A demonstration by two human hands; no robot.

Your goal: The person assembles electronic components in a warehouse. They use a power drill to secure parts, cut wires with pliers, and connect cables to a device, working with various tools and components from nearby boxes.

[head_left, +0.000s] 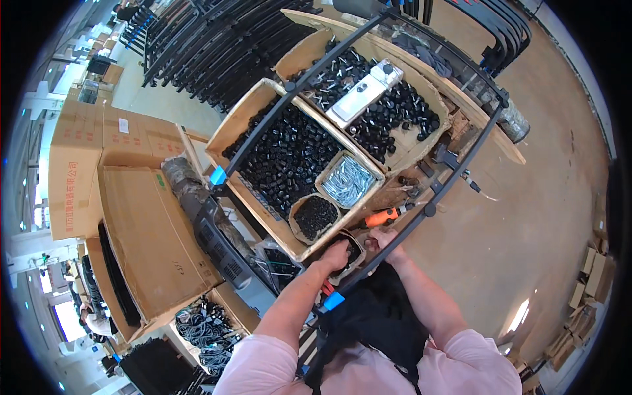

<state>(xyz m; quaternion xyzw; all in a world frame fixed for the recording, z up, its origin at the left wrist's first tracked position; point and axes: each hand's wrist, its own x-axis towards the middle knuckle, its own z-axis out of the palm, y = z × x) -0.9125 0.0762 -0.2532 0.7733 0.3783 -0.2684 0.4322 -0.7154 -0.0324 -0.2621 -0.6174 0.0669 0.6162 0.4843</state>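
My left hand (pixel 337 255) reaches into a small cardboard box (pixel 357 258) of dark pieces, and its fingertips are hidden among them. Just right of that box is my right hand (pixel 382 241), its fingers curled together; whatever they may hold is too small to make out. An orange-and-black power screwdriver (pixel 384 218) lies just beyond my right hand. Across the work area runs a black tubular metal frame (pixel 431 209) with blue end pieces (pixel 334 301), one of its bars passing close to my right wrist. Red-handled pliers (pixel 327 288) show beneath my left forearm.
Ahead stands a large box of black caps (pixel 289 141), holding smaller boxes of silver screws (pixel 349 182) and small black screws (pixel 315 217). Beyond it, a white metal block (pixel 365 92) rests among black knobs (pixel 395 118). Cartons (pixel 151 237) and coiled cables (pixel 207 332) are at left.
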